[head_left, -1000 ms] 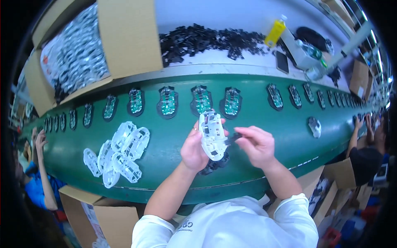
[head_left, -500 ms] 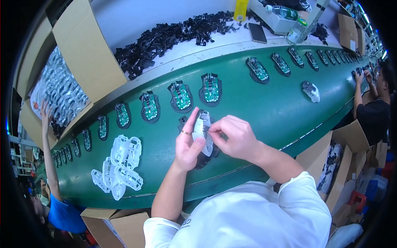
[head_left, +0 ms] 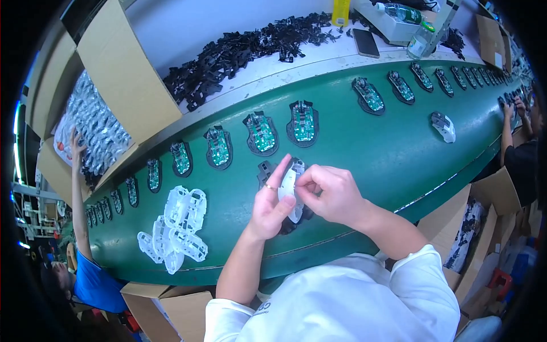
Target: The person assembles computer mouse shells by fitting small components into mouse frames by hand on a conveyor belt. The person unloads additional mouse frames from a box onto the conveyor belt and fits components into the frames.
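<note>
Left hand (head_left: 266,212) clasping white shell (head_left: 287,186), long axis pointing forward, right hand (head_left: 333,192) pinched, contents unclear

Small dark lettering (head_left: 262,308), only partly legible, stands on the person's white shirt (head_left: 342,302).

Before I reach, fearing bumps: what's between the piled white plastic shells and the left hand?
In the head view, bare green belt separates shells and left hand.

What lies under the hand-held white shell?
Below the white shell, black parts on the green belt show past its lower end and beside the left hand. The shell and left hand cover the rest; their number cannot be told.
</note>
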A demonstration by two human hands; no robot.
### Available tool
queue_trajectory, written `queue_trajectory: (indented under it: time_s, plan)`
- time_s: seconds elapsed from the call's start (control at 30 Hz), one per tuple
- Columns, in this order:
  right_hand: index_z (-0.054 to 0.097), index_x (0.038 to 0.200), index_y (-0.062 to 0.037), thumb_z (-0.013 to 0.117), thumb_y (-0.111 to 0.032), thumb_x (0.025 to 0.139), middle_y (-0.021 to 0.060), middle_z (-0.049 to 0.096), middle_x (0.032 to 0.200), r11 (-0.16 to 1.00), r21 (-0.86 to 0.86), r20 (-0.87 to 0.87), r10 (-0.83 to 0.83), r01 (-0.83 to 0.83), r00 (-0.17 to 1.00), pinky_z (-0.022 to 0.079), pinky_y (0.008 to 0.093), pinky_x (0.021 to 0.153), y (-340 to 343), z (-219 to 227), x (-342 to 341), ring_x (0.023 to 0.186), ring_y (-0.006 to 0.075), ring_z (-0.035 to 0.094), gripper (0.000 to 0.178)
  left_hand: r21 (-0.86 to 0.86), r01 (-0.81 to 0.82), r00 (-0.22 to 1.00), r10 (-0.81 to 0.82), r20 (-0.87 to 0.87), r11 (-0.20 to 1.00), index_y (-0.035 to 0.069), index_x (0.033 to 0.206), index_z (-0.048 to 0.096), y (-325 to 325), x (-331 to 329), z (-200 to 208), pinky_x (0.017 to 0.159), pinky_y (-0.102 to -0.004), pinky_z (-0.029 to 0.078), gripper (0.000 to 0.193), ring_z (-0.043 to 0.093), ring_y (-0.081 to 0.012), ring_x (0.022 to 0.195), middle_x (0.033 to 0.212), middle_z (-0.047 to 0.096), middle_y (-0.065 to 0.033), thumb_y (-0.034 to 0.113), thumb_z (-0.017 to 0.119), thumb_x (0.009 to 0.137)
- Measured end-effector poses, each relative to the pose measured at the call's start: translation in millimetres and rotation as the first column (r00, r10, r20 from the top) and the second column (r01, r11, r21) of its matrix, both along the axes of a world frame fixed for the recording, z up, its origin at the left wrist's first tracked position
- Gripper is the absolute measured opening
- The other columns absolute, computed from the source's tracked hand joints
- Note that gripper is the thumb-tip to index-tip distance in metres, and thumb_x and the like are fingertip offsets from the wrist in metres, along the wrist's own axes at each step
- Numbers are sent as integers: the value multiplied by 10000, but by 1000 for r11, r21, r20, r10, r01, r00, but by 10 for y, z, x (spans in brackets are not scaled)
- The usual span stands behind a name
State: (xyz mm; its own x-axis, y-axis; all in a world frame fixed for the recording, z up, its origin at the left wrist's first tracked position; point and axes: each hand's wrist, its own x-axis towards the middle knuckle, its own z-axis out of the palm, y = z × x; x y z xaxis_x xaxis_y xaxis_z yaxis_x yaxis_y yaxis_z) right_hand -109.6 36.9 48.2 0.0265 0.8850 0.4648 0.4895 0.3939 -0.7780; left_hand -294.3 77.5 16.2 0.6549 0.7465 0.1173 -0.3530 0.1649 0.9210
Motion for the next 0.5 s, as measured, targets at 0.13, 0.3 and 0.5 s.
queue_trajectory:
  time_s: [0.13, 0.3, 0.5]
  plan:
    - [655, 858, -62, 792, -48, 805, 92, 698, 728, 1000, 26, 53, 12, -13, 999, 542, 383, 557, 34, 17, 12, 624, 272, 699, 148, 26, 34, 995, -32, -91, 999, -60, 1645, 166, 16, -34, 86, 1100, -306, 404, 842, 534, -159, 1279, 1415, 565, -105, 224, 649, 1017]
    - [766, 995, -54, 801, -45, 815, 94, 706, 937, 979, 204, 156, -9, -23, 988, 565, 345, 646, 76, 44, 15, 773, 241, 699, 184, -281, 56, 976, 7, 218, 958, -28, 1611, 266, 40, 18, -46, 1138, -396, 429, 787, 526, -262, 1375, 1515, 500, -164, 365, 609, 1022]
    - [611, 1363, 35, 754, -39, 884, 218, 467, 1451, 993, 103, -81, 59, -50, 995, 582, 382, 898, 39, 74, 1, 1101, 259, 673, 505, -378, 108, 904, 68, 422, 920, 118, 1665, 187, 33, -19, 86, 1109, -504, 486, 782, 583, -393, 1323, 1512, 478, -297, 396, 562, 1037]
